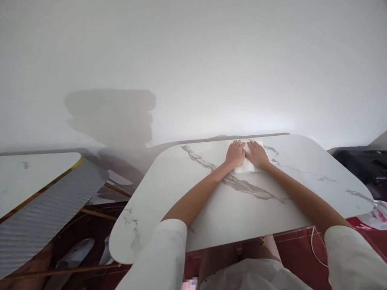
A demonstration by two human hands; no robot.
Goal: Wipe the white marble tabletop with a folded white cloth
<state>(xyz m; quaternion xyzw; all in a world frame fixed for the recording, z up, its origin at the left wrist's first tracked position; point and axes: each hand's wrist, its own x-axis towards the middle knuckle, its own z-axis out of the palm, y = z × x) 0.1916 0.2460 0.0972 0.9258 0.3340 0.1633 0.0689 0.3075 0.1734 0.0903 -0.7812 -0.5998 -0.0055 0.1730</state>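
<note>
Side by side near the wall-side edge of the white marble-patterned table (169,181), both my hands press down on a white cloth or wad of tissue (249,167). My left hand (236,154) lies flat on its left part, fingers stretched out. On the right part rests my right hand (256,154), also flat with its fingers extended. The two thumbs come close together over the middle of the cloth. Its front edge shows, while the rest is partly hidden under my palms.
A white wall (211,80) stands right behind the table. To the left is another marble-topped piece with a grey ribbed side (60,205). A black object (359,165) and a white plastic bag (375,215) are at the right. A white cable (316,249) hangs below the front edge.
</note>
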